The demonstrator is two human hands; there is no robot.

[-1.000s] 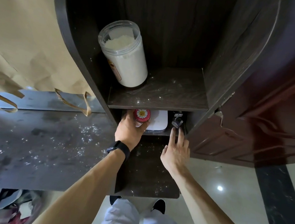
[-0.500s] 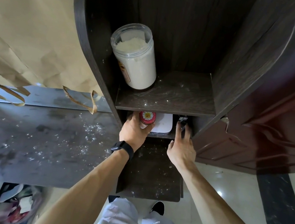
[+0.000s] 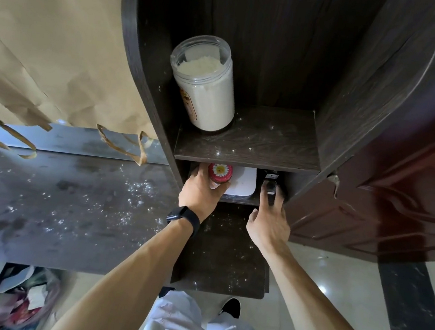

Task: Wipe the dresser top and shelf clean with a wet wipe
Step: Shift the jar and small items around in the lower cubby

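Left hand (image 3: 202, 193): fingers curled round daisy-lidded jar (image 3: 220, 172), lower shelf (image 3: 236, 200), left edge. Right hand (image 3: 269, 225): fingers straddling small black object (image 3: 269, 185), right edge; grip not discernible.

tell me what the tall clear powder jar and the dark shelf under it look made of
The tall clear powder jar looks like glossy transparent plastic, possibly glass: powder shows through its wall. The dark shelf looks like matte wood-grain laminate or veneer: streaked grain lines under white specks.
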